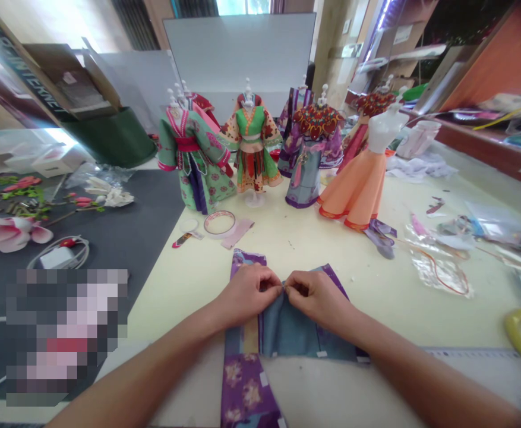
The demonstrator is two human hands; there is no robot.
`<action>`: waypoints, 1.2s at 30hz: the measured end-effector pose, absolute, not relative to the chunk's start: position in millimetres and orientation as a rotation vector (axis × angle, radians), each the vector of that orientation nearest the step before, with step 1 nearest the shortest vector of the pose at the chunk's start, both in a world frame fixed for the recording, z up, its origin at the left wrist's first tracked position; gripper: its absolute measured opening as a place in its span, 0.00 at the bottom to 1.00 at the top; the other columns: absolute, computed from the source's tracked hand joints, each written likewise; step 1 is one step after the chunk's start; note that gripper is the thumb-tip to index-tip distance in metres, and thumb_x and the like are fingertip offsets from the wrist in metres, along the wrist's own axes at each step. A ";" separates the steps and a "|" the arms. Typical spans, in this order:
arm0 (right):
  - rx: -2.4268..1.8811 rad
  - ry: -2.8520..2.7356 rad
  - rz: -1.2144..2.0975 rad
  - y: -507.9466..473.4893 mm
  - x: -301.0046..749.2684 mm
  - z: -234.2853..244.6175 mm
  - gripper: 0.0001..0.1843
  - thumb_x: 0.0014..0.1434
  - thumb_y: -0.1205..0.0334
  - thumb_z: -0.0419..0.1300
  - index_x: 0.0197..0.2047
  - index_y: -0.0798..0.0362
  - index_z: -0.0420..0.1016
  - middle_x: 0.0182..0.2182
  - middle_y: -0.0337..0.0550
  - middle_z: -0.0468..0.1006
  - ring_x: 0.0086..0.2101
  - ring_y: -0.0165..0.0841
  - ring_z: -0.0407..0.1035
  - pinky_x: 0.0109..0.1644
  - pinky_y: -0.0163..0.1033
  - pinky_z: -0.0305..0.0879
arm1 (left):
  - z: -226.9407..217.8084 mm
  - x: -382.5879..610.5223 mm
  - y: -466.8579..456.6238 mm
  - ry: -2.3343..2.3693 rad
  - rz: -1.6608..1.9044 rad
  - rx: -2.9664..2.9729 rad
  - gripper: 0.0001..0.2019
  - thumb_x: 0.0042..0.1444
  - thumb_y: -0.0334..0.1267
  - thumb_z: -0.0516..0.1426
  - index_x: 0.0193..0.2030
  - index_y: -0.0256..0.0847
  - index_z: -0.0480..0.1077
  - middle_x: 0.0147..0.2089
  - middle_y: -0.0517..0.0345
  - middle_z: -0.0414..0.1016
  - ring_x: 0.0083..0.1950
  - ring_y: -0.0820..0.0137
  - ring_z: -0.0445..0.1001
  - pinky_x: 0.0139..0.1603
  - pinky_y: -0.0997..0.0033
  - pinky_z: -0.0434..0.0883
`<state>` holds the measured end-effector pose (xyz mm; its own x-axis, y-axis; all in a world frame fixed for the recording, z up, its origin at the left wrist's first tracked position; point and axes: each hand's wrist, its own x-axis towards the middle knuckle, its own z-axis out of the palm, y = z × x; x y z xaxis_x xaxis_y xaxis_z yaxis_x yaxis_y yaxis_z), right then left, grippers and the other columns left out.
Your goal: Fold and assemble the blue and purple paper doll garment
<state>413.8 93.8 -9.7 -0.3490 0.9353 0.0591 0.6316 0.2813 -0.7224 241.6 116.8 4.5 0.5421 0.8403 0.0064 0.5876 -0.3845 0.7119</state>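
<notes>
Left hand (245,291) and right hand (320,294): thumb and fingers of each pinched closed on the upper edge of a blue cloth (289,333), tips nearly meeting. Cloth hangs directly below the fingers toward the near side; a purple flowered strip (245,380) runs down at their left.

Surface: pale cream counter (398,285) under the work. A dark mat (148,220) lies left of the fingers, carrying a pink flower (13,232) and a white charger (57,257). Tape roll (220,232) beyond the fingers, slightly left. Yellow-handled scissors (514,339) far right of them; ruler (456,353) nearer, low right.

Room: a row of dressed doll forms (195,157) stands beyond the fingers, a whiteboard (242,53) behind it. Green tub (113,139) at far left, cardboard box (66,77) above it.
</notes>
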 end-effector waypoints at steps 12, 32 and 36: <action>-1.407 -2.093 0.829 92.8 412.9 -12.6 0.07 0.50 0.73 0.52 0.23 0.55 0.68 0.19 0.35 0.66 0.21 0.25 0.58 0.24 0.29 0.49 | 2.4 242.6 115.3 1.156 0.497 2.112 0.06 0.50 0.33 0.55 0.25 0.37 0.71 0.24 0.62 0.70 0.28 0.74 0.65 0.31 0.74 0.59; -1.436 -2.065 0.642 90.2 405.8 -19.3 0.08 0.46 0.73 0.53 0.19 0.55 0.59 0.17 0.33 0.62 0.19 0.24 0.53 0.24 0.31 0.44 | -1.6 253.0 104.6 1.339 0.573 2.176 0.04 0.46 0.29 0.54 0.23 0.37 0.66 0.24 0.61 0.68 0.30 0.72 0.64 0.34 0.71 0.58; -1.398 -1.961 0.859 92.4 407.1 -19.9 0.07 0.46 0.73 0.52 0.20 0.55 0.61 0.16 0.32 0.61 0.20 0.24 0.55 0.23 0.30 0.46 | -0.7 250.3 107.8 1.279 0.559 2.034 0.04 0.46 0.30 0.53 0.23 0.37 0.67 0.23 0.61 0.67 0.28 0.74 0.63 0.29 0.74 0.57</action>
